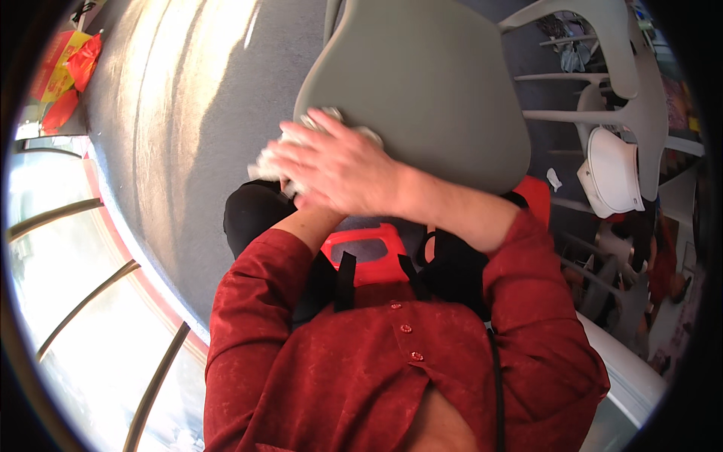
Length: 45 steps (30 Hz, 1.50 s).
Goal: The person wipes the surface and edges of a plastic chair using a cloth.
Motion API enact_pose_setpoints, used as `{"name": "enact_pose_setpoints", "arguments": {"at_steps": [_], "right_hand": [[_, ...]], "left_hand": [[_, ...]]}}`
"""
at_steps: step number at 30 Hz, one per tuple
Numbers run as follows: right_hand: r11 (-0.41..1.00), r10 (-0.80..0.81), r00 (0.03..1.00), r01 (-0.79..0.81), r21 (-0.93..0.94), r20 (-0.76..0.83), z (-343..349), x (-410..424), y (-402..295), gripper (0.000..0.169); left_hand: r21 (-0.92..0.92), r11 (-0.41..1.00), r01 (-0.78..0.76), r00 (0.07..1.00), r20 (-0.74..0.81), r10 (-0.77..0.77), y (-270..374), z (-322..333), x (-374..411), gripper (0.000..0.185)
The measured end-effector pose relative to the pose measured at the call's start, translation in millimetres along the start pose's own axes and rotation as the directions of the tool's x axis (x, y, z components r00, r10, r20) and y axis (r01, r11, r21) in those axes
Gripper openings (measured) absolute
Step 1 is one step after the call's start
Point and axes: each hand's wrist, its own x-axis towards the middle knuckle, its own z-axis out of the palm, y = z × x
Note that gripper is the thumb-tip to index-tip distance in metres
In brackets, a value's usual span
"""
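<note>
My right hand (339, 169) lies over a crumpled whitish cloth (268, 166), its fingers spread across it and pressing it against my left hand. Only the wrist end of my left hand (321, 216) shows clearly; the rest is beneath the right hand and the cloth. Both hands are blurred and sit at the near left edge of a grey plastic chair's smooth panel (423, 90). Whether the cloth touches that panel cannot be told.
Between my black-clad knees is a red plastic piece with an opening (395, 243). More grey chairs (649, 118) and a white visor-like object (615, 169) are at right. A small white scrap (554, 179) lies on the floor. Glass panes (62, 271) line the left, below red bags (83, 62).
</note>
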Motion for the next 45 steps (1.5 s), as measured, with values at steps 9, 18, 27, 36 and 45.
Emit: {"name": "enact_pose_setpoints", "arguments": {"at_steps": [9,18,27,36,45], "right_hand": [[0.522,0.768,0.638,-0.679,-0.516,-0.063,-92,-174,66,0.052],[0.850,0.515,0.842,-0.477,-0.222,0.164,-63,-96,-22,0.058],[0.518,0.729,0.647,-0.734,-0.439,-0.223,-68,-123,205,0.053],[0.563,0.796,0.605,-0.761,-0.321,-0.039,-18,25,143,0.051],[0.928,0.368,0.924,-0.358,-0.107,0.101,-50,-79,26,0.053]], "left_hand": [[-0.002,0.997,0.075,0.979,0.189,-0.073,10,-2,4,0.042],[0.169,0.984,-0.062,0.997,-0.029,0.068,7,-3,8,0.041],[0.075,0.989,0.130,0.980,0.142,-0.140,-1,19,14,0.045],[0.033,0.990,0.139,0.977,0.158,-0.142,3,3,10,0.044],[0.157,0.986,0.057,0.980,0.178,-0.085,3,7,14,0.044]]}}
